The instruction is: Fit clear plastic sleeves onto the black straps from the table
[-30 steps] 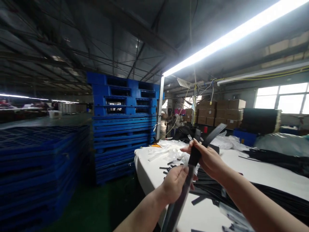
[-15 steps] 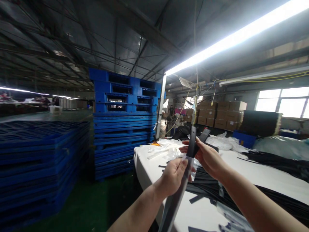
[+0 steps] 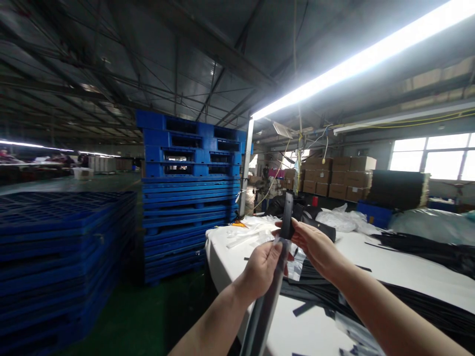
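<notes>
My left hand [image 3: 261,269] is closed round a long narrow clear plastic sleeve [image 3: 265,309] that holds a black strip and runs down to the frame's bottom edge. My right hand [image 3: 313,244] pinches the upper end of the black strip [image 3: 287,215], which stands nearly upright above the sleeve's mouth. Both hands hover over the near left corner of a white table [image 3: 371,262].
Black strips [image 3: 371,296] lie piled across the table, with clear bags [image 3: 256,227] at its far left. Stacks of blue pallets [image 3: 189,193] stand to the left on a green floor. Cardboard boxes [image 3: 337,178] and windows are at the back right.
The strip's free end, which leaned right a second ago, now stands upright. My right hand has shifted a little left and closer to my left hand.
</notes>
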Available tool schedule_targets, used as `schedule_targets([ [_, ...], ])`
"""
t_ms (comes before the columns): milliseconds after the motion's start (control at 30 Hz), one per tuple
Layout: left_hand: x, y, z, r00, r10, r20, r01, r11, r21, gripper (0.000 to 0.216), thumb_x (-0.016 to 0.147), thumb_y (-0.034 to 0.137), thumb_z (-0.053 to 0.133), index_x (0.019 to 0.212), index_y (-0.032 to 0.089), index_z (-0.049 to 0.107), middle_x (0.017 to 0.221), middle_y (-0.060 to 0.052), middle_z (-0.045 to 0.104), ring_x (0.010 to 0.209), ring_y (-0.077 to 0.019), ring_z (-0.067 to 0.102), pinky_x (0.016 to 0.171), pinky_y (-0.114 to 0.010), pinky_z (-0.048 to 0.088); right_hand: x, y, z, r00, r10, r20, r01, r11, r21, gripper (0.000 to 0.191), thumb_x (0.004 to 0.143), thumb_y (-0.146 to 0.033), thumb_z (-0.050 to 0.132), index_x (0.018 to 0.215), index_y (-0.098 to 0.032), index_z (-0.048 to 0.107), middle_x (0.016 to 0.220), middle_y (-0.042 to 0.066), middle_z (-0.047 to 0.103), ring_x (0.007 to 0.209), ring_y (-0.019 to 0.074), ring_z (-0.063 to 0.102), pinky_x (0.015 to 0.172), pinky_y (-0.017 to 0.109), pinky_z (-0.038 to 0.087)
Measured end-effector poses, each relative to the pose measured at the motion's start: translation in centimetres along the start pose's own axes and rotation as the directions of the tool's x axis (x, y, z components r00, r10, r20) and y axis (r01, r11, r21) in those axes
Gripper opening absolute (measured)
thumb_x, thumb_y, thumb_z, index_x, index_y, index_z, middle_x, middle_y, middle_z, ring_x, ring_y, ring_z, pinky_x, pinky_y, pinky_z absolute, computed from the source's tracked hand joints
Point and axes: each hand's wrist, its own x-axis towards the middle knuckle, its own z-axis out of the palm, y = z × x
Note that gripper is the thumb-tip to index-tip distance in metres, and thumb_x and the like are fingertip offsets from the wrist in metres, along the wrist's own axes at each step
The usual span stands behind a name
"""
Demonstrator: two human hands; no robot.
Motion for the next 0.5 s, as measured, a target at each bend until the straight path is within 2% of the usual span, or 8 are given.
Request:
schedule_targets([
  [133, -0.2, 0.0, -0.2, 1.0, -0.015, 0.014, 0.014, 1.0, 0.007, 0.064, 0.089, 0.07, 0.046, 0.088, 0.009, 0.065, 0.059, -0.002, 0.057, 0.048, -0.0101, 0.049, 0.046, -0.021, 0.035, 0.1, 0.0, 0.0, 0.999, 0.016, -0.037, -0.014, 0.999, 0.037, 0.05, 0.072, -0.059, 0.076, 0.092, -0.014, 0.075, 0.088, 0.012, 0.076, 0.088, 0.0265, 0.07, 0.08, 0.036, 0.052],
  [267, -0.5, 0.0, 0.0, 0.998, -0.026, 0.057, 0.026, 1.0, 0.003, 0.064, 0.087, 0.071, 0.047, 0.086, 0.01, 0.064, 0.06, -0.002, 0.058, 0.048, -0.0103, 0.05, 0.045, -0.02, 0.035, 0.4, -0.2, 0.1, 0.994, -0.041, -0.1, 0.049, 0.996, 0.081, 0.047, 0.067, -0.056, 0.082, 0.086, -0.013, 0.073, 0.083, 0.012, 0.075, 0.085, 0.0266, 0.07, 0.072, 0.034, 0.053],
  [500, -0.8, 0.1, 0.5, 0.992, -0.052, 0.115, 0.052, 0.999, 0.004, 0.061, 0.088, 0.069, 0.048, 0.09, 0.011, 0.064, 0.065, -0.004, 0.061, 0.051, -0.0098, 0.051, 0.047, -0.019, 0.037, 0.3, -1.7, -0.2, 0.97, -0.138, -0.201, 0.16, 0.983, 0.093, 0.05, 0.073, -0.062, 0.073, 0.091, -0.015, 0.073, 0.078, 0.009, 0.075, 0.085, 0.0244, 0.071, 0.08, 0.034, 0.053],
])
